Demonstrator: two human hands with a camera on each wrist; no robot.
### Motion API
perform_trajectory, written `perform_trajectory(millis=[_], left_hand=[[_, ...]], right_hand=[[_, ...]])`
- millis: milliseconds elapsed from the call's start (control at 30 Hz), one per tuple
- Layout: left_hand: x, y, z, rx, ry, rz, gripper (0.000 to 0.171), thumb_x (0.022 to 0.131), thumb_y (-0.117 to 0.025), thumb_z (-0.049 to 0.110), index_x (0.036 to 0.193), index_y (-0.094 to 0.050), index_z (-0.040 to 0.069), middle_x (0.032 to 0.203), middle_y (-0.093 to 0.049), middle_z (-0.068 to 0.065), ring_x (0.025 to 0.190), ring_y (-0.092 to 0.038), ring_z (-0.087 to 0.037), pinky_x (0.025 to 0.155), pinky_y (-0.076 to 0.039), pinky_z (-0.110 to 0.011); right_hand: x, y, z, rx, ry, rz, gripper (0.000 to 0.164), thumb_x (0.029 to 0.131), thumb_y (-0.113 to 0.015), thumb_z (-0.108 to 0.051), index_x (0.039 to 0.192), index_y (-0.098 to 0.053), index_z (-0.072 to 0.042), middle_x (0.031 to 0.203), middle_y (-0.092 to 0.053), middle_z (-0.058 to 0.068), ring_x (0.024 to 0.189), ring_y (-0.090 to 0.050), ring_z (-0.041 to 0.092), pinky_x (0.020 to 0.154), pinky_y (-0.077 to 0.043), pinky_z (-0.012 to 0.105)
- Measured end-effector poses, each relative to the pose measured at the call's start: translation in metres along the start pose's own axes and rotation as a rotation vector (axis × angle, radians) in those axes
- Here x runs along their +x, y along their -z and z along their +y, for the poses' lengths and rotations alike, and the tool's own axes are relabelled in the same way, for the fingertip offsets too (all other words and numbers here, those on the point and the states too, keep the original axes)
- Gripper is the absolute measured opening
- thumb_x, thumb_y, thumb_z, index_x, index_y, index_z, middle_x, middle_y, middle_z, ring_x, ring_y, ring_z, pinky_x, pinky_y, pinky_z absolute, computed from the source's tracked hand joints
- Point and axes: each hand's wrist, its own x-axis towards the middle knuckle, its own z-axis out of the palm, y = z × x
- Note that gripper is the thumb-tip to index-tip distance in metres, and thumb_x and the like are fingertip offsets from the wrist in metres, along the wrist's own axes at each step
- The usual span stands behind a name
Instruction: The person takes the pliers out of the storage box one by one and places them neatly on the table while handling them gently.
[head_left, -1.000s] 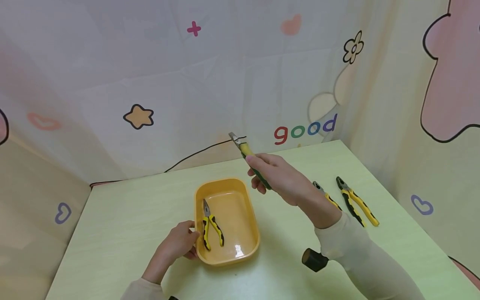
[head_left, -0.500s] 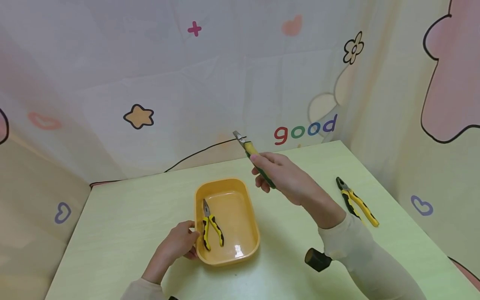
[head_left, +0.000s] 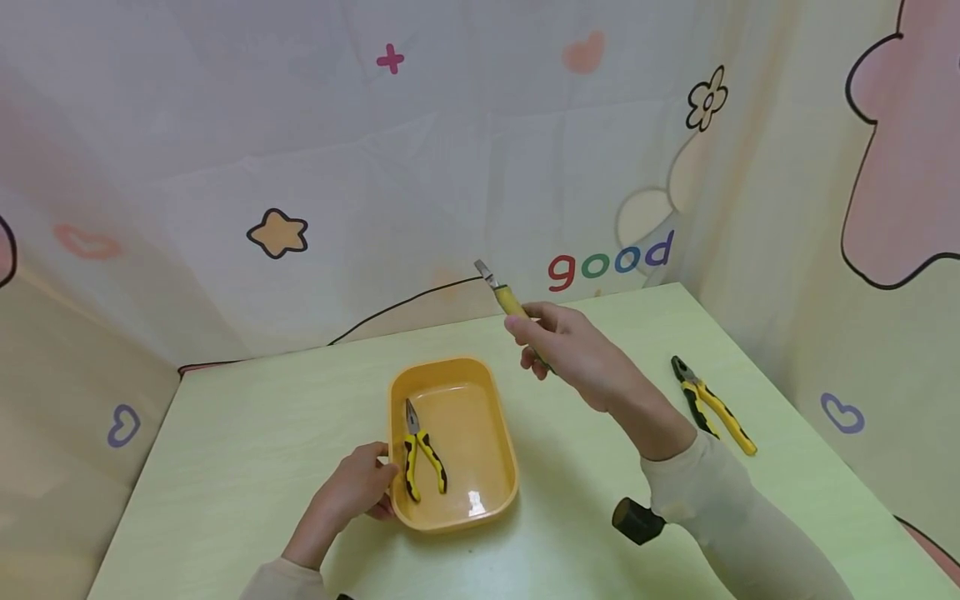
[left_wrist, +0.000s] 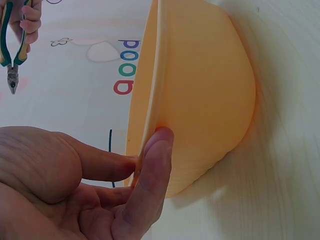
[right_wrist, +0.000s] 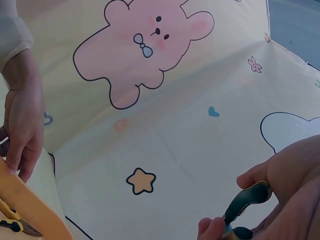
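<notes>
My left hand (head_left: 352, 483) pinches the left rim of a yellow plastic tub (head_left: 476, 437); in the left wrist view, thumb and fingers (left_wrist: 155, 165) sit either side of its wall. Inside the tub, near its left wall, lie needle-nose pliers (head_left: 415, 432) with yellow-black handles. Raised above the table beyond the tub, my right hand (head_left: 573, 346) grips pliers (head_left: 512, 302) with green and yellow handles, their metal head angled up and left. Seen from the left wrist, these pliers (left_wrist: 13, 75) have spread handles. The right wrist view shows a green handle (right_wrist: 252, 196) against the palm.
Combination pliers (head_left: 699, 385) with yellow-black handles lie on the right of the pale green table (head_left: 247, 433), partly covered by my right sleeve. A printed curtain (head_left: 360, 192) rises behind the table and along its sides. A dark cylindrical device (head_left: 637, 521) sticks out from my right wrist.
My right hand has shifted slightly right with its pliers, which have turned so the green handle shows less. Another pair on the table has become hidden behind the forearm. Left hand and tub stay put.
</notes>
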Motion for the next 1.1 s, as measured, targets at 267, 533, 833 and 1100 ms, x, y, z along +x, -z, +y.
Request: perform_trajectory(millis=[267, 533, 833, 1100], left_hand=[[0.001, -0.001, -0.001, -0.01, -0.002, 0.001, 0.036, 0.105, -0.051, 0.005, 0.136, -0.05, -0.013, 0.088, -0.065, -0.017, 0.056, -0.066, -0.019, 0.053, -0.061, -0.033], [0.001, -0.001, -0.001, -0.028, -0.006, 0.001, 0.037, 0.105, -0.051, 0.004, 0.137, -0.049, -0.014, 0.088, -0.064, -0.018, 0.056, -0.066, -0.02, 0.053, -0.061, -0.033], [0.0, 0.0, -0.001, -0.033, 0.0, 0.0, 0.038, 0.105, -0.051, 0.004, 0.138, -0.049, -0.013, 0.089, -0.064, -0.018, 0.056, -0.066, -0.02, 0.053, -0.061, -0.034], [0.0, -0.001, -0.002, -0.038, -0.01, 0.003, 0.038, 0.104, -0.051, 0.004, 0.139, -0.049, -0.013, 0.089, -0.064, -0.018, 0.056, -0.066, -0.02, 0.053, -0.061, -0.034]], right_hand=[[0.0, -0.002, 0.005, -0.116, 0.028, 0.045, 0.05, 0.105, -0.062, -0.028, 0.144, -0.049, 0.001, 0.093, -0.055, 0.012, 0.077, -0.052, 0.023, 0.065, -0.044, 0.028], [-0.002, -0.006, 0.008, -0.206, 0.046, 0.107, 0.059, 0.102, -0.066, -0.033, 0.147, -0.047, -0.001, 0.105, -0.059, 0.016, 0.087, -0.054, 0.027, 0.067, -0.048, 0.029], [0.0, -0.015, 0.013, -0.349, 0.106, 0.196, 0.056, 0.099, -0.07, -0.031, 0.14, -0.05, 0.002, 0.102, -0.059, 0.016, 0.075, -0.058, 0.025, 0.06, -0.052, 0.03], [0.001, -0.023, 0.017, -0.449, 0.155, 0.295, 0.053, 0.095, -0.074, -0.026, 0.133, -0.053, 0.006, 0.1, -0.053, 0.017, 0.071, -0.053, 0.025, 0.055, -0.048, 0.028]])
